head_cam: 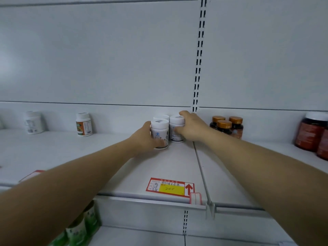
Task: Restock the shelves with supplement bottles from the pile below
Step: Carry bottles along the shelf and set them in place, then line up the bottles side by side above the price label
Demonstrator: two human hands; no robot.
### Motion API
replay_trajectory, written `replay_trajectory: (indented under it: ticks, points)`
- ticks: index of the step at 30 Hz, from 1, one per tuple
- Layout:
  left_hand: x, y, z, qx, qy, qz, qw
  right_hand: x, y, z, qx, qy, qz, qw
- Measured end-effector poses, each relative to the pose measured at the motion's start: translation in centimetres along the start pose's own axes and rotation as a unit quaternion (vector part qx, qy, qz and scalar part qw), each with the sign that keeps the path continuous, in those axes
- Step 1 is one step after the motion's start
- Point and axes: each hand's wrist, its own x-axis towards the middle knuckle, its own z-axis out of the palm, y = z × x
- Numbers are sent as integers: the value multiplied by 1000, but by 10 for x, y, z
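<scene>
In the head view, both arms reach onto the white shelf [177, 166]. The left hand [144, 137] has its grip wrapped round a white supplement bottle [159, 134] standing upright on the shelf. Just right of that grip, the right hand [190, 127] curls its fingers round a second white bottle [176, 129], also upright. A third white bottle [161, 117] stands just behind both grips. Amber bottles with gold caps [225, 126] stand right of the right grip; a red price tag [170, 187] lies nearer the shelf's front edge.

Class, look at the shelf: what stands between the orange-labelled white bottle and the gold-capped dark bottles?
In the head view, three white bottles, gripped by both hands.
</scene>
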Motion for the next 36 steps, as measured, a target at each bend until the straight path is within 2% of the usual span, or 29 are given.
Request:
replay_trajectory:
  ticks: [7,13,20,28,36]
  points:
    - [-27,-17,-48,86,5,-61,994,-1,-51,-31,-32,0,-64,997]
    - [-88,-54,-117,195,32,-69,978,-5,-147,-1,-61,-52,-145,986]
    - [-199,-147,-236,241,98,-143,955,-22,-338,82,-58,-89,-261,959]
    - [-350,-285,-380,262,143,-283,912,-84,-591,204,-7,-161,-403,901]
    - [-433,-395,-478,269,158,-368,876,-119,-767,315,6,-229,-475,850]
